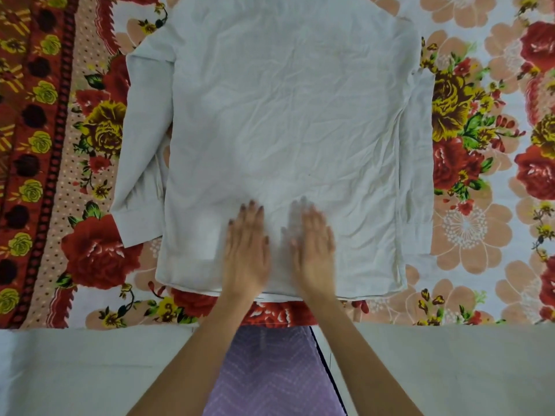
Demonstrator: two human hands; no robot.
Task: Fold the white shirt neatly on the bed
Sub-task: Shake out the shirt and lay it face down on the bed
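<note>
A crumpled white cotton shirt (288,115) lies spread flat on the bed, hem toward the person and shoulders away. No buttons show on the broad panel facing up, so this is probably the back. One long sleeve (144,145) lies alongside the shirt's body on the person's left, its cuff near the hem. The other sleeve (419,163) runs down the shirt's right edge.

Both hands rest on the shirt just above the middle of the hem, side by side with a narrow gap between them. The left hand (246,250) lies palm down, fingers straight and close together, pressing the cloth. The right hand (313,250) is also flat with straight fingers, though its outline is blurred. Neither hand pinches any fabric. Flat palms low on the panel suggest smoothing out creases, so that later folds fall straight. No fold of the body appears made yet.

Under the shirt and reaching out past it on every side is a floral bedsheet of red, yellow and peach blooms on pale ground (480,145). Beyond the hem, nearer the person, run a plain white band of bedding (90,370) and a purple zigzag-patterned garment (264,370) worn by the person.

No basket, box or drawer is in view.
</note>
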